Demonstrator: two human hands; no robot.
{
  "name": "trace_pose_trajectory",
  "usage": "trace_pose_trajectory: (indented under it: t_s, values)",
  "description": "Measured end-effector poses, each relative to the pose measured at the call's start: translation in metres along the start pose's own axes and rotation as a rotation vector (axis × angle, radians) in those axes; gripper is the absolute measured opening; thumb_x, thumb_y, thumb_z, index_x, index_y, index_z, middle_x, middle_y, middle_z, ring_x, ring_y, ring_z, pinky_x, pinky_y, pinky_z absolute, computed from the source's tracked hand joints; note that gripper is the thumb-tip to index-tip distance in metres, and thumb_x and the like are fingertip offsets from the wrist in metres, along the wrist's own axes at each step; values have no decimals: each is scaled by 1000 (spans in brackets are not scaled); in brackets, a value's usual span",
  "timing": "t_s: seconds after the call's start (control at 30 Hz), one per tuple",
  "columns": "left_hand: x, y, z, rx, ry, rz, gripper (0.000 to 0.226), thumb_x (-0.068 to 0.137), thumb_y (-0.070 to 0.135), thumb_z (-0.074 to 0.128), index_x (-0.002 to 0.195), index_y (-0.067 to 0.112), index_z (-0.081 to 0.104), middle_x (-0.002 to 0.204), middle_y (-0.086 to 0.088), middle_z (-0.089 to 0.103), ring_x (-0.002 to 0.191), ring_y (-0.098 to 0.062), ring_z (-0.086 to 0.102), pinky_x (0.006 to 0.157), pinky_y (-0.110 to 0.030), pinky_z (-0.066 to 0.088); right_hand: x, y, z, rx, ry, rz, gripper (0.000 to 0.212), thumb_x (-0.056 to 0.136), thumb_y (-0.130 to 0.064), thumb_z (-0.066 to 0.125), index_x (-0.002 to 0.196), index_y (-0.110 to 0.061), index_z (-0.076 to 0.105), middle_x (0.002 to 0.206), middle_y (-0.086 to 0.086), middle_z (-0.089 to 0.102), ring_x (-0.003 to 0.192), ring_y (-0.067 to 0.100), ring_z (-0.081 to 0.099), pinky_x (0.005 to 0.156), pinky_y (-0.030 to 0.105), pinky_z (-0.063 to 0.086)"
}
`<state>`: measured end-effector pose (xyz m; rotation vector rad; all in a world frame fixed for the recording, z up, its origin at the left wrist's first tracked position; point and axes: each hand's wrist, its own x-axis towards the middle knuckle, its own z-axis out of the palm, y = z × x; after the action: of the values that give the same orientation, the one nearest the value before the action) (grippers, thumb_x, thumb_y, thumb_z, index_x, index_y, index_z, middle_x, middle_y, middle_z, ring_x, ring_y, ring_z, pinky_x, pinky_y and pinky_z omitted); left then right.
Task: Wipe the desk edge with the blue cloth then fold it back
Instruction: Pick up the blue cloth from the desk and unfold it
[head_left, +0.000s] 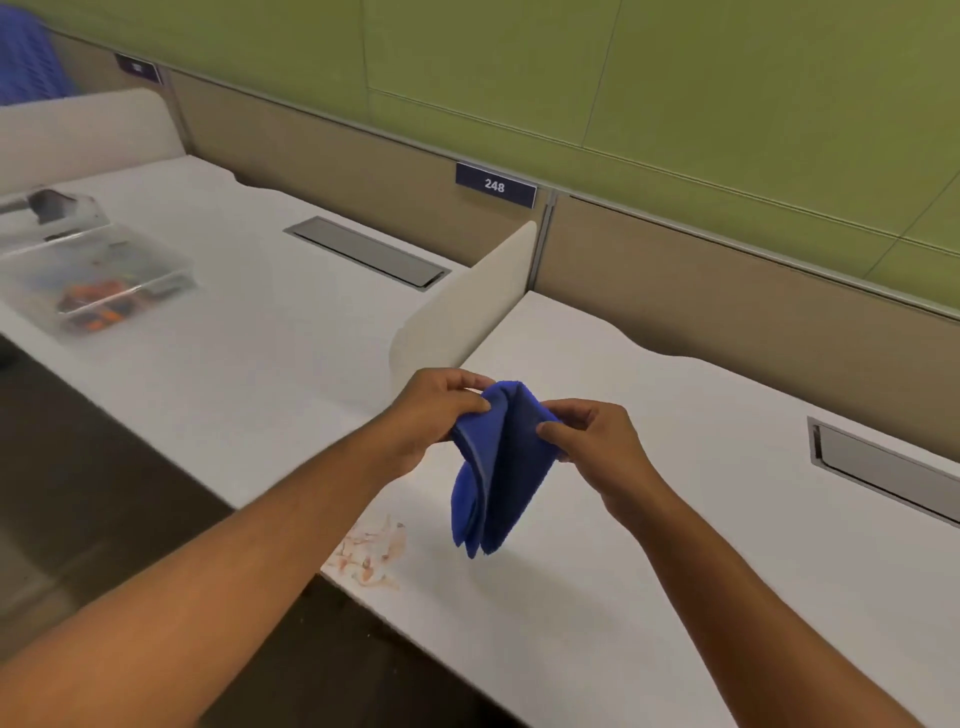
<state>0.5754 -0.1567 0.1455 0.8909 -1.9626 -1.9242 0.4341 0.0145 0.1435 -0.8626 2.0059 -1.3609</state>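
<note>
Holding the cloth (496, 467) up above the desk (649, 519) | left hand (431, 415) pinches its top left side, fingers closed | right hand (597, 441) pinches its top right side, fingers closed | cloth hangs folded, not touching the desk | orange marks (371, 556) sit on the desk edge, just left of the cloth

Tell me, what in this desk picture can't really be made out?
- Head view: contents of the clear tray are blurred; only orange bits show.
- The far label is too small and blurred to read.
- Fingers of the left hand and right hand are partly hidden behind the blue cloth.
- The blue object is cut off by the frame corner.
</note>
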Motion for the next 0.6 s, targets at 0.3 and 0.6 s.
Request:
trace_pose_trajectory:
  t_s: [0.3, 0.6]
  values:
    - [4, 1, -75, 629, 38, 191, 33, 92, 11, 73, 122, 23, 76, 106, 4, 75, 93, -3, 68, 75, -14, 51, 31, -15, 15, -356, -31, -115, 15, 90, -9, 74, 101, -18, 79, 94, -4, 80, 90, 13, 75, 77, 27, 57]
    - [21, 6, -95, 1039, 138, 304, 33, 97, 3, 57, 116, 20, 78, 117, -2, 76, 106, -25, 69, 96, -44, 56, 70, -36, 47, -553, 28, -227, 21, 90, -3, 69, 102, -18, 79, 93, -6, 74, 85, 7, 67, 62, 2, 41]
